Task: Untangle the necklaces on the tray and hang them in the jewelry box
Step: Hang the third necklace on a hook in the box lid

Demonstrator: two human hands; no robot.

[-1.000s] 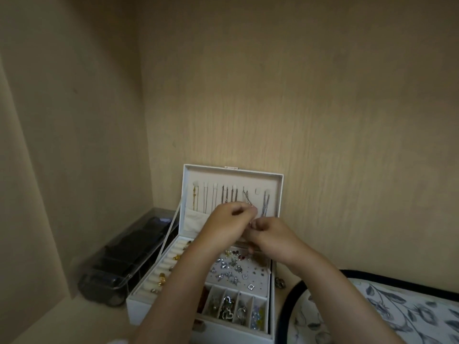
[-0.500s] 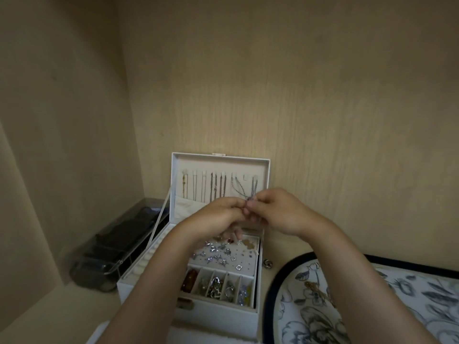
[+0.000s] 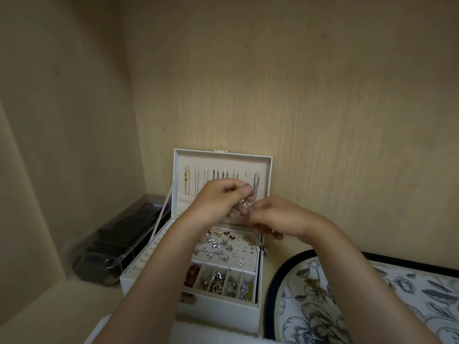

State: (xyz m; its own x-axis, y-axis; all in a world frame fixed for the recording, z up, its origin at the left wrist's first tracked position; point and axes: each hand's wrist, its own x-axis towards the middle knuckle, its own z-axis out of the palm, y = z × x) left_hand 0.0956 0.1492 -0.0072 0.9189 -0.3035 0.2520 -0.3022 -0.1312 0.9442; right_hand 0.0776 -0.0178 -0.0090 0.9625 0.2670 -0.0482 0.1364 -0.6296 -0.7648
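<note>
one thin silver necklace (image 3: 248,204) is pinched between my left hand (image 3: 218,199) and my right hand (image 3: 278,217), just in front of the jewelry box (image 3: 223,311) lid, where other chains hang. right of the box, a gold necklace (image 3: 316,286) lies on the flowered tray (image 3: 272,289); left of it sits a dark case (image 3: 119,244).

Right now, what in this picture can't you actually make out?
All head view.
Silver necklace: thin, blurred, partly behind fingers of the left hand; whether the right hand pinches it is unclear.
Jewelry box lid: both hands hide the hanging chains' lower ends.
Tray: cut off by right and bottom edges, crossed by the right forearm.
Dark case: contents too dim.
</note>
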